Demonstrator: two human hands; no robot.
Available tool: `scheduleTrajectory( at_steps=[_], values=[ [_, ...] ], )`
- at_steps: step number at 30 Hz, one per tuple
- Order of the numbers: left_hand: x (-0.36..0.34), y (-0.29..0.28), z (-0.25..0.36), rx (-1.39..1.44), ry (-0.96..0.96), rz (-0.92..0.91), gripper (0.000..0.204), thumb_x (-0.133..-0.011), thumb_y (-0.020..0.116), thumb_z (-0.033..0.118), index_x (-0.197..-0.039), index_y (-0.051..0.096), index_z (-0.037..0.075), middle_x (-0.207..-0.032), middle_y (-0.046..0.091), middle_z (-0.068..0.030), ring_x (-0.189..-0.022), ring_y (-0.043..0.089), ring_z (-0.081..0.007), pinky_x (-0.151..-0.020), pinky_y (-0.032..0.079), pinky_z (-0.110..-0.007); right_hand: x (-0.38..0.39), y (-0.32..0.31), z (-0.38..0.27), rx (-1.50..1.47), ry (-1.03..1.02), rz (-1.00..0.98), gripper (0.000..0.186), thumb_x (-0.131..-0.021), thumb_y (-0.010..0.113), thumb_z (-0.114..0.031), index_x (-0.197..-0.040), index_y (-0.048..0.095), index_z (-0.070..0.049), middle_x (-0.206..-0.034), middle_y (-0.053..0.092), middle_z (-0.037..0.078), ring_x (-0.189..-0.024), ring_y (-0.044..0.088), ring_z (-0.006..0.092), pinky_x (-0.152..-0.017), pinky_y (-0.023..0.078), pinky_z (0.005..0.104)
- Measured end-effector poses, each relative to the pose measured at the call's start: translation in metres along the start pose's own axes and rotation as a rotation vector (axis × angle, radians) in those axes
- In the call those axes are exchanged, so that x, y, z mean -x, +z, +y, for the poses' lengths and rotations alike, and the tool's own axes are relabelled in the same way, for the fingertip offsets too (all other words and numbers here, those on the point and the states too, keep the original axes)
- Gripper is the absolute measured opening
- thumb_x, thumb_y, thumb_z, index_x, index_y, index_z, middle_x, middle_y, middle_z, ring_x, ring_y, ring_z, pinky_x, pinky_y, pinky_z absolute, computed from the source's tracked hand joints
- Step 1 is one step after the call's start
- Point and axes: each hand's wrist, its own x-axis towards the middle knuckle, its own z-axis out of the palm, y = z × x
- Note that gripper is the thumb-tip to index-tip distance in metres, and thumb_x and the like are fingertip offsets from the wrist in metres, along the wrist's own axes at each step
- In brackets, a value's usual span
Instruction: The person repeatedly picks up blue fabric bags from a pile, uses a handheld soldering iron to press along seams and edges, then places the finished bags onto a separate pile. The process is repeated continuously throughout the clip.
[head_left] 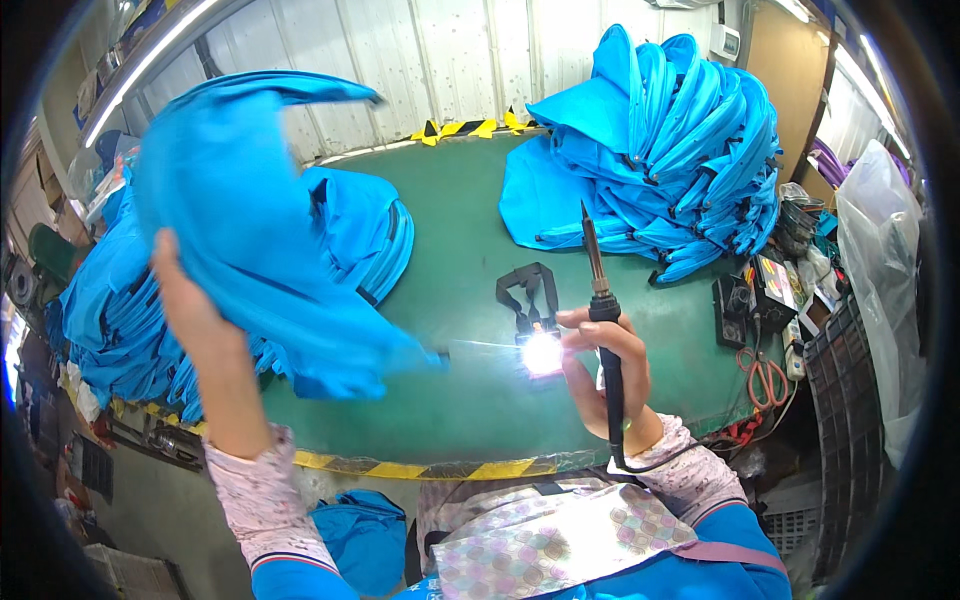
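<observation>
My left hand (200, 305) lifts a blue fabric piece (235, 190) above the left side of the green table. The cloth is blurred by motion; it hides most of the fingers, with the thumb against its near side. My right hand (628, 360) grips a soldering iron (607, 315) by its black handle, metal tip pointing up and cord trailing down. By the right fingertips a lit lamp (542, 354) with a black strap (528, 285) shines brightly. Whether those fingers touch the lamp cannot be told through the glare.
Blue fabric pieces lie heaped in a left pile (120, 290) and a right pile (660, 150). Orange-handled scissors (764, 380), a black box (772, 290) and clear plastic (880, 240) are at the right. Yellow-black tape (400, 469) marks the front edge of the green table (450, 230).
</observation>
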Motion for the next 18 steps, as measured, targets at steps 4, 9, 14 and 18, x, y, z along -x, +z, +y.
scheduleTrajectory(
  at_steps=[4, 9, 14, 18],
  values=[
    [0.079, 0.028, -0.057, -0.129, -0.066, -0.113, 0.048, -0.099, 0.059, 0.04, -0.122, 0.053, -0.002, -0.121, 0.06, -0.0159, -0.107, 0.06, -0.0248, -0.094, 0.051, -0.04, -0.008, 0.025, 0.003, -0.081, -0.053, -0.103, 0.048, -0.086, 0.067, 0.004, -0.128, 0.044, -0.004, -0.112, 0.064, 0.022, -0.101, 0.067, 0.029, -0.086, 0.053, 0.0384],
    [0.13, 0.055, -0.092, 0.16, -0.321, -0.088, 0.041, -0.102, 0.055, 0.039, -0.118, 0.053, 0.002, -0.115, 0.062, -0.0118, -0.103, 0.061, -0.0201, -0.094, 0.05, -0.035, -0.009, 0.065, -0.003, -0.225, 0.009, -0.174, 0.063, -0.077, 0.077, 0.003, -0.132, 0.049, -0.008, -0.135, 0.054, 0.019, -0.119, 0.058, 0.0343, -0.095, 0.05, 0.0424],
    [0.136, 0.028, -0.124, -0.206, -0.175, -0.236, 0.033, -0.102, 0.056, 0.035, -0.108, 0.051, 0.003, -0.104, 0.061, -0.0092, -0.094, 0.058, -0.0148, -0.084, 0.049, -0.031, 0.005, 0.069, 0.022, -0.026, -0.003, -0.003, 0.054, -0.08, 0.073, 0.0, -0.128, 0.049, -0.01, -0.132, 0.055, 0.019, -0.108, 0.059, 0.0317, -0.086, 0.052, 0.0393],
    [0.138, -0.01, -0.135, -0.641, 0.244, 0.027, 0.031, -0.098, 0.064, 0.028, -0.111, 0.048, 0.004, -0.092, 0.052, -0.004, -0.08, 0.048, -0.0107, -0.071, 0.042, -0.024, 0.021, 0.048, 0.053, 0.053, 0.077, 0.23, 0.055, -0.091, 0.067, -0.005, -0.134, 0.033, -0.013, -0.137, 0.05, 0.02, -0.089, 0.057, 0.0101, -0.072, 0.049, 0.0222]
  ],
)
